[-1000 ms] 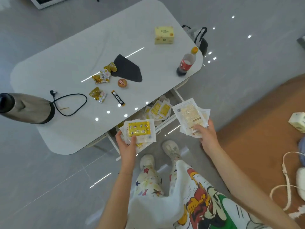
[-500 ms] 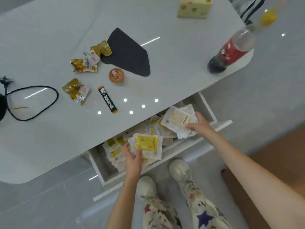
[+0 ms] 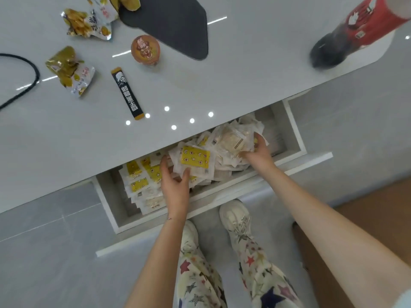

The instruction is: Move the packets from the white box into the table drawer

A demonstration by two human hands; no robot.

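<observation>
The table drawer is pulled open under the white tabletop and holds several white-and-yellow packets. My left hand grips a small stack of packets with a yellow star-printed one on top, low over the drawer's middle. My right hand holds a bundle of pale packets down inside the drawer's right part. More packets lie in the drawer's left part. The white box is out of view.
On the tabletop lie snack wrappers, a black stick sachet, a round orange cup lid, a dark mat, a black cable and a cola bottle at the right edge. My shoes stand below the drawer front.
Both hands have gone from holding packets above the drawer down into it. The view has closed in on the drawer as my head leaned forward.
</observation>
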